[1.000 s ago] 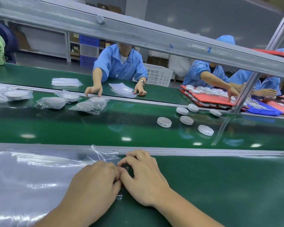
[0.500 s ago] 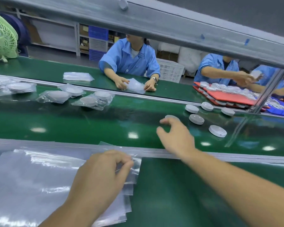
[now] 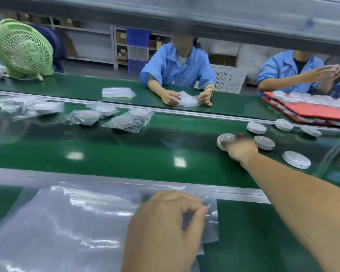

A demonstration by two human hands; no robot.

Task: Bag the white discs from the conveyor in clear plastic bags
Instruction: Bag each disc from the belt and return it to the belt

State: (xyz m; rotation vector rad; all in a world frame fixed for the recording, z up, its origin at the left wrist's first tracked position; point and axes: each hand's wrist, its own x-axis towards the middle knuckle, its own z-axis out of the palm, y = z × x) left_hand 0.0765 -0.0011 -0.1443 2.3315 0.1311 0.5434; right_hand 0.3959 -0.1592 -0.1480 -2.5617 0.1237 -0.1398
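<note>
Out over the conveyor [image 3: 165, 146], away from the stack of clear bags [image 3: 67, 222] on the worktop [image 3: 253, 232], the right hand [image 3: 240, 149] has arrived and now curls round the nearest white disc [image 3: 225, 139]. The left hand [image 3: 165, 228] keeps pinching the top bag's corner. With the bag ready, the disc only needs carrying back. Counted: one stack, two hands, six loose discs including the gripped one, and, through blur, seemingly six bagged discs [image 3: 86, 116].

Glossy green belt [image 3: 126, 154], clear crinkly bags [image 3: 67, 222] — smooth discs [image 3: 296, 160], probably plastic
</note>
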